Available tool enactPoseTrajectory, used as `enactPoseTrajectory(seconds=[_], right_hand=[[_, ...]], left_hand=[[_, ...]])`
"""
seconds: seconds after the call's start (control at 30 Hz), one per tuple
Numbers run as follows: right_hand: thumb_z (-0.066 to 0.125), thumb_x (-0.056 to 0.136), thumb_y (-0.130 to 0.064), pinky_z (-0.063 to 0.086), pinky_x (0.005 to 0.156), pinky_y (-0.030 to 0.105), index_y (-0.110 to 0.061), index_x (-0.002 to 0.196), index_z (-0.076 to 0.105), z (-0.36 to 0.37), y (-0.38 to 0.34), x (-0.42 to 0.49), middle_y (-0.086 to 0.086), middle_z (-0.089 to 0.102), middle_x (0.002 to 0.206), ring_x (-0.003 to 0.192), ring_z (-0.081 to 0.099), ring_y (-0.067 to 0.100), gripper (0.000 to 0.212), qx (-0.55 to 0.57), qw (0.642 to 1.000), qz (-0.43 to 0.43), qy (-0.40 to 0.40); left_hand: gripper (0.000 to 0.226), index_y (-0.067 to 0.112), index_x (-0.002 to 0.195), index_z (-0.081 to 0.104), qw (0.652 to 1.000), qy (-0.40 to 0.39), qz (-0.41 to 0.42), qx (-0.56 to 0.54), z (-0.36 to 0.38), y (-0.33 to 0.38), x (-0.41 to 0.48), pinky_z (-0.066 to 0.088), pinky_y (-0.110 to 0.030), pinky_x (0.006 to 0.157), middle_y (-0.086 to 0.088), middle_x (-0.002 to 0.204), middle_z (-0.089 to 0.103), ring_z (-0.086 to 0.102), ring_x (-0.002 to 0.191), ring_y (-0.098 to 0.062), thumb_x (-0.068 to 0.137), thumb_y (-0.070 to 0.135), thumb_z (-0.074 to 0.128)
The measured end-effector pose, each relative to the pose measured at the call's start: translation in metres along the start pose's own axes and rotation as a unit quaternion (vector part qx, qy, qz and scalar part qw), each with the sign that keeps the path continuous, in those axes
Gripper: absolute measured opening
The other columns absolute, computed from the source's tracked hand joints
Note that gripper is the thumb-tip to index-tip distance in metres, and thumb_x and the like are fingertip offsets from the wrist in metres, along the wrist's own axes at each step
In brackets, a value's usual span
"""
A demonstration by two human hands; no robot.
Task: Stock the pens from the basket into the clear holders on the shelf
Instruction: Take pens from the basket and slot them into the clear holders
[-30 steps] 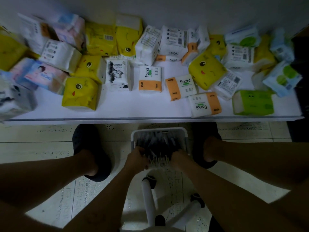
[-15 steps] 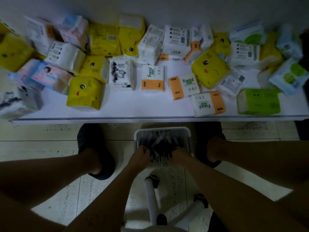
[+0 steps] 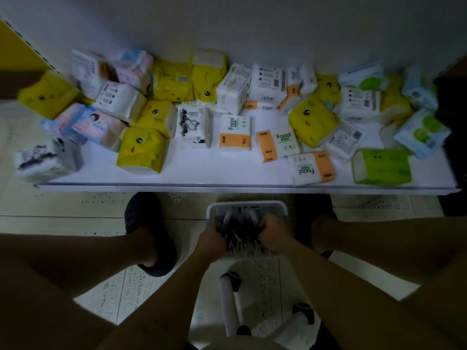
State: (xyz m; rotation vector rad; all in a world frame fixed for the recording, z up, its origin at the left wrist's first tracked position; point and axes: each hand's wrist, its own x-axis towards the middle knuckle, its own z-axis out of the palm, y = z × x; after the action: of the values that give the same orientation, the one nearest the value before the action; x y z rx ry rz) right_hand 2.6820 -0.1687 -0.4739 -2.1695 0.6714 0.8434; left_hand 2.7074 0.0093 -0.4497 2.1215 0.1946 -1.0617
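Observation:
A white basket (image 3: 246, 205) stands on the floor between my feet, just below the shelf edge. It is full of dark pens (image 3: 241, 229) lying in a heap, tips toward me. My left hand (image 3: 212, 237) reaches into the basket's left side with fingers curled round a bunch of pens. My right hand (image 3: 274, 234) is in the right side, its fingers curled into the same heap. No clear holders show in this view.
A white shelf (image 3: 227, 173) runs across above the basket, crowded with tissue packs (image 3: 141, 150) in yellow, white, orange and green. My dark slippers (image 3: 149, 231) flank the basket. A white stool frame (image 3: 228, 304) sits close under me on the tiled floor.
Both hands have pushed a little further into the basket and closed on the pens. The camera has tilted up slightly, showing more of the wall behind the shelf.

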Motion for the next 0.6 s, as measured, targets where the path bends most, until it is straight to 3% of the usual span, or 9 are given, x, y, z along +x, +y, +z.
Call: enactPoseTrajectory(seconds=[0.1,0.27,0.33,0.43,0.6], right_hand=[[0.054,0.086,-0.003,0.051,0.079,0.039,-0.005,0.110,0.051,-0.006,-0.007,-0.017,0.016,0.058,0.102,0.095,0.057,0.031,0.024,0.012,1.000,-0.014,-0.016],[0.044,0.092,-0.005,0.043,0.068,0.029,-0.005,0.104,0.058,-0.010,-0.015,-0.042,0.014,0.058,0.093,0.083,0.054,0.025,0.018,0.062,0.997,-0.033,0.006],[0.044,0.098,-0.013,0.039,0.062,0.027,-0.016,0.089,0.057,-0.015,-0.022,-0.051,0.005,0.056,0.082,0.074,0.052,0.018,0.017,0.077,0.994,-0.066,0.035],[0.048,0.099,-0.029,0.035,0.056,0.027,-0.028,0.066,0.044,-0.027,-0.036,-0.064,-0.004,0.048,0.064,0.060,0.046,0.010,0.034,0.081,0.985,-0.117,0.098],[0.057,0.094,-0.027,0.034,0.058,0.029,-0.022,0.056,0.044,-0.054,-0.062,-0.086,-0.004,0.044,0.054,0.055,0.046,0.009,0.041,0.080,0.963,-0.196,0.169]], left_hand=[[0.039,0.016,0.129,0.050,1.000,0.009,0.027,-0.013,-0.004,0.006,-0.009,0.053,-0.047,0.090,-0.013,0.120,0.058,0.058,0.105,-0.030,0.093,0.004,0.042],[0.033,0.014,0.117,0.047,0.997,0.025,0.028,-0.071,-0.013,0.020,-0.028,0.055,-0.045,0.084,-0.010,0.109,0.057,0.058,0.100,-0.026,0.090,-0.003,0.040],[0.023,0.014,0.112,0.048,0.994,0.046,0.040,-0.091,-0.016,0.029,-0.035,0.052,-0.034,0.074,-0.008,0.106,0.054,0.056,0.095,-0.021,0.095,0.001,0.038],[0.016,0.015,0.107,0.051,0.987,0.085,0.080,-0.108,-0.023,0.042,-0.047,0.041,-0.022,0.057,-0.006,0.097,0.058,0.055,0.080,-0.013,0.102,0.023,0.038],[0.021,0.014,0.090,0.061,0.968,0.104,0.201,-0.106,-0.039,0.063,-0.060,0.042,-0.017,0.054,-0.003,0.072,0.061,0.055,0.061,-0.011,0.100,0.024,0.046]])
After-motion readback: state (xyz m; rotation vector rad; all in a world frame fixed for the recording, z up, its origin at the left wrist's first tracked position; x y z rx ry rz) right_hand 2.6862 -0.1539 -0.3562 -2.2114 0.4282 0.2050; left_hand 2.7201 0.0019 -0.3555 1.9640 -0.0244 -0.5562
